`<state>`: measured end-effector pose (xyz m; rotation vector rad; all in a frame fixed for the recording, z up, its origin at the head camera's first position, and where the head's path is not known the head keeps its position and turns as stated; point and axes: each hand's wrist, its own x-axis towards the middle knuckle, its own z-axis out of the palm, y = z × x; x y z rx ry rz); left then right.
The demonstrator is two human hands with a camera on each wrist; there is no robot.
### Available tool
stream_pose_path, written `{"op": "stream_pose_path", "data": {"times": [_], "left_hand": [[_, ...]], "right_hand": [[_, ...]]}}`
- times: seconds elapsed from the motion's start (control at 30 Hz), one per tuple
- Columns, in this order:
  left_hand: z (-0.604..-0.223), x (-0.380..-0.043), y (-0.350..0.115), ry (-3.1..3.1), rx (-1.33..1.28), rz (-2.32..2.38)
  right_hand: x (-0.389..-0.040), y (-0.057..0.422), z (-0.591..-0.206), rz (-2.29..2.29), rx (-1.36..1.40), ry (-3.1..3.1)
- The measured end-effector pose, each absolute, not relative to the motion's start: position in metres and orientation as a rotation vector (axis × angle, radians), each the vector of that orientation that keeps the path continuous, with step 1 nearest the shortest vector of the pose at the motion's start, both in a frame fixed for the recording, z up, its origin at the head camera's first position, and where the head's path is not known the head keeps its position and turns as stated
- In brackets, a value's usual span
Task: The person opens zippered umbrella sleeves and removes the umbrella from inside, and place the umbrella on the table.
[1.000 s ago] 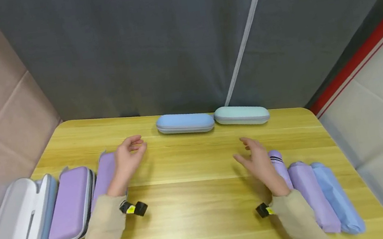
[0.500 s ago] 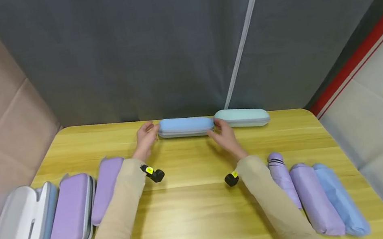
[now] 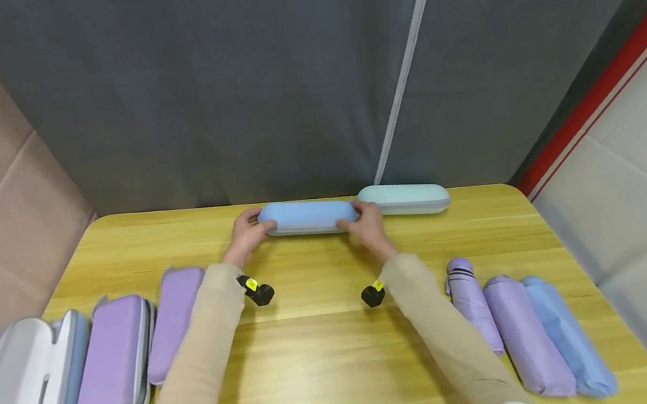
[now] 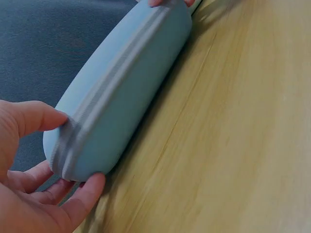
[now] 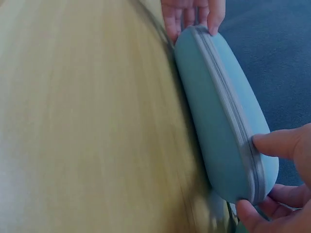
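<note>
The left hand (image 3: 246,235) curls thumb and fingers round the left end of the blue case (image 3: 308,214), which sits between both hands near the far edge of the table (image 3: 306,342); whether its underside fully touches is hard to tell. The right hand (image 3: 369,225) pinches its right end, beside the mint case (image 3: 411,195).
</note>
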<state>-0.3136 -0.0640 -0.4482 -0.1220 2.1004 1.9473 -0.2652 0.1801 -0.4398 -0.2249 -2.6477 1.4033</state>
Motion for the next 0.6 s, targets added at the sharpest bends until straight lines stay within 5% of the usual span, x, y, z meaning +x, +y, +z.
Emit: {"op": "stream_pose_path", "data": {"times": [0.6], "left_hand": [[-0.439, -0.258, -0.081, 2.198, -0.021, 1.66]], "right_hand": [[-0.208, 0.182, -0.439, 1.46, -0.253, -2.657]]}}
